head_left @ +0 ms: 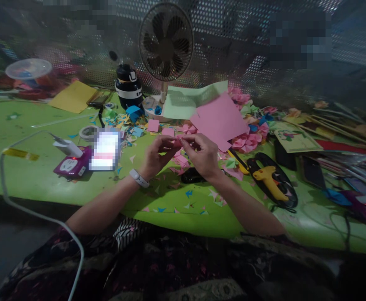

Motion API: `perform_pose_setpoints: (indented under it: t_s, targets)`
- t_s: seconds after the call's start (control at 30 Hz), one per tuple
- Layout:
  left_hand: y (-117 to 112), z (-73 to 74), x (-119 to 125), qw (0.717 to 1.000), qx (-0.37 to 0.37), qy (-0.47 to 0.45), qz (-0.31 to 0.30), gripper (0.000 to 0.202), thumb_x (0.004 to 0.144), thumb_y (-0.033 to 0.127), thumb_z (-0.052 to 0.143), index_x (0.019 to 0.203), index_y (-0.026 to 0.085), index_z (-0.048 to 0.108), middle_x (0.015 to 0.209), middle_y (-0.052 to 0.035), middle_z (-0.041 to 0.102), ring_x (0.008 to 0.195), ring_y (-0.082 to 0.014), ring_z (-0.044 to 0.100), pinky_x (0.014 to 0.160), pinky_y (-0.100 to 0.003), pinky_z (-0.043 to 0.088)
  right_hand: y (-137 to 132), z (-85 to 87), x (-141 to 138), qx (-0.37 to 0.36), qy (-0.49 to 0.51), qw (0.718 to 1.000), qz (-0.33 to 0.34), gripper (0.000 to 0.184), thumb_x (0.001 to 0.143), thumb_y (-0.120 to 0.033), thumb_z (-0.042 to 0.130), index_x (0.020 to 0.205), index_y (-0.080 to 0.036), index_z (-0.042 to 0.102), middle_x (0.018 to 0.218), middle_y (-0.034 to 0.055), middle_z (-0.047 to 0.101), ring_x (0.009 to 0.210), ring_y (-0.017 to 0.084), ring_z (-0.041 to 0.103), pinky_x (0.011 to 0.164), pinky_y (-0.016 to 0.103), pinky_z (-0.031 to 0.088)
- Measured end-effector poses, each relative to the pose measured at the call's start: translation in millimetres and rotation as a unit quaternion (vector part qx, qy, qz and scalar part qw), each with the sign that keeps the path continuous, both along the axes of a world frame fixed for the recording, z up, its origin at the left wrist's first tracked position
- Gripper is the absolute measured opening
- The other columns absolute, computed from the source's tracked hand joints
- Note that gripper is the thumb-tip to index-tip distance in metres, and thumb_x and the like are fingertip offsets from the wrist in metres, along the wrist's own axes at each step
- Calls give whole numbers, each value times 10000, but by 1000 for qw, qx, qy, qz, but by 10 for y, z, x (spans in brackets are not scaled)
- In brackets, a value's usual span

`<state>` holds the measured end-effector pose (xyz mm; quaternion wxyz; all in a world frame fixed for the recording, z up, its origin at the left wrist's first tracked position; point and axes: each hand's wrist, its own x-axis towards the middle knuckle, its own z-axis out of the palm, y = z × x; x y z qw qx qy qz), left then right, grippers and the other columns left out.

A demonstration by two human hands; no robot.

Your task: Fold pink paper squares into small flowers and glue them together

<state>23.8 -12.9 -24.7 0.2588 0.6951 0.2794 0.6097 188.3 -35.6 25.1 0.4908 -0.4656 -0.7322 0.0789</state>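
My left hand (pixel 156 155) and my right hand (pixel 202 154) meet above the green table (pixel 26 167), fingertips pinched together on a small piece of pink paper (pixel 178 141). A white wristband sits on my left wrist (pixel 138 178). Pink paper scraps (pixel 180 161) lie on the table under my hands. A larger pink sheet (pixel 220 119) and a pale green sheet (pixel 185 100) lie just beyond them.
A small fan (pixel 165 42) and a black bottle (pixel 128 87) stand at the back. A yellow glue gun (pixel 269 179) lies right of my hands, folded pink paper flowers (pixel 248 140) behind it. A phone (pixel 106 150), tape roll (pixel 88 132) and white cable (pixel 29 209) lie left.
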Motion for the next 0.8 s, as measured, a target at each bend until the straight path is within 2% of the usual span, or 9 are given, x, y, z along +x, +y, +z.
perform_pose_setpoints:
  t_s: [0.2,0.33,0.5,0.63,0.8]
  targets:
    - [1,5,17,999,44,-13,3,257,878,255,738,1088,181,610,888,-18,727,760,-112,743,679,-215,618,-7,-7,-14,18,0,1000,-1,143,955,-306,620,966,-223,736,958,52,765,763,162,663,711,325,538]
    - [-2,17,21,998,67,-9,5,241,888,256,727,1088,183,615,910,-25,735,766,-115,746,681,-221,624,-11,-12,-12,8,-3,1000,-4,149,959,-310,612,982,-223,732,978,61,767,779,168,662,719,333,533]
    - [5,-12,14,998,56,8,20,263,896,307,717,1100,175,617,912,-31,740,778,-118,748,717,-238,635,-9,-9,-7,13,-10,1000,-1,156,957,-317,610,988,-223,731,973,58,766,754,161,653,708,323,528]
    - [19,-45,3,998,54,6,18,252,899,283,708,1111,181,618,899,-26,736,783,-121,749,718,-238,635,-13,12,-8,12,-27,1000,-7,156,926,-334,636,991,-222,722,948,54,762,663,145,619,676,318,528]
    - [26,-55,-6,999,47,2,10,269,890,248,710,1133,183,615,934,-35,733,802,-121,748,718,-235,630,-30,30,-7,23,-34,999,16,181,877,-266,622,1025,-211,709,957,63,751,676,153,622,654,314,532]
